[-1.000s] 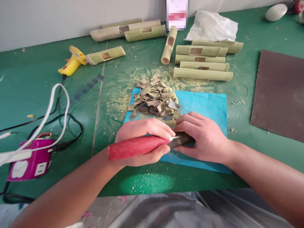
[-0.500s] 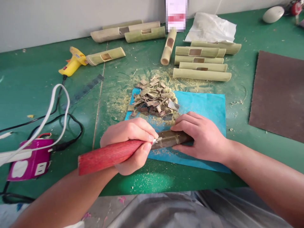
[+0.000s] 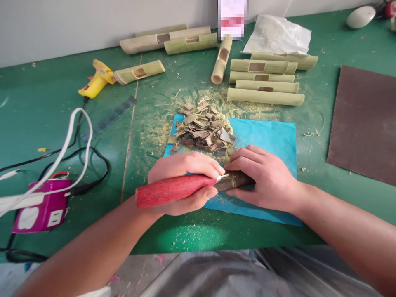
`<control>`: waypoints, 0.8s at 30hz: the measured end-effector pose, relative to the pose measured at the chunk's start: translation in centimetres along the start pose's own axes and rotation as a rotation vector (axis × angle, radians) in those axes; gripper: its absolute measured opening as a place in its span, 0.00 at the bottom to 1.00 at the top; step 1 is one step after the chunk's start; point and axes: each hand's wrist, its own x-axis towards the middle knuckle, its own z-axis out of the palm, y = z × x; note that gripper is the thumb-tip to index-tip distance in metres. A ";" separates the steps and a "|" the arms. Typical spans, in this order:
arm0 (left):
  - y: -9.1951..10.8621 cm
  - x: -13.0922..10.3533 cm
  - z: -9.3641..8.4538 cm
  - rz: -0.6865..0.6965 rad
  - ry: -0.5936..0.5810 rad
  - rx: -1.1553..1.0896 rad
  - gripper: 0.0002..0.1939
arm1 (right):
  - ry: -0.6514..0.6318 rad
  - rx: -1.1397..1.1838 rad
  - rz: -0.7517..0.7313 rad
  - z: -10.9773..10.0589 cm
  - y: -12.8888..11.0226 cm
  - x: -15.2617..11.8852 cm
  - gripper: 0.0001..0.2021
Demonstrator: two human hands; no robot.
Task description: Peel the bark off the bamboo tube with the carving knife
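Note:
My left hand (image 3: 185, 173) is closed around a tool with a thick red handle (image 3: 176, 190) and a thin metal tip. The tip touches the top of a dark brown piece (image 3: 235, 180), which bears pale scratched lines. Fingers and thumb of my right hand (image 3: 267, 179) grip the right end of this piece. Both hands are over a blue sheet (image 3: 266, 136). Just beyond them lies a heap of brown and greenish chips (image 3: 204, 128) with pale dust around it.
Cut bamboo tubes (image 3: 266, 97) lie at the back, near white paper (image 3: 278, 35). A yellow glue gun (image 3: 99, 80) is at the left, above cables and a purple power block (image 3: 43, 206). A brown sheet (image 3: 365, 123) lies at the right.
My left hand and the red-handled tool have moved right along the dark piece, closer to my right hand. The right hand keeps its hold.

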 end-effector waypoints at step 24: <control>-0.3 0.1 -0.2 0.026 -0.153 -0.054 0.10 | 0.003 0.013 -0.001 0.0 0.0 0.1 0.10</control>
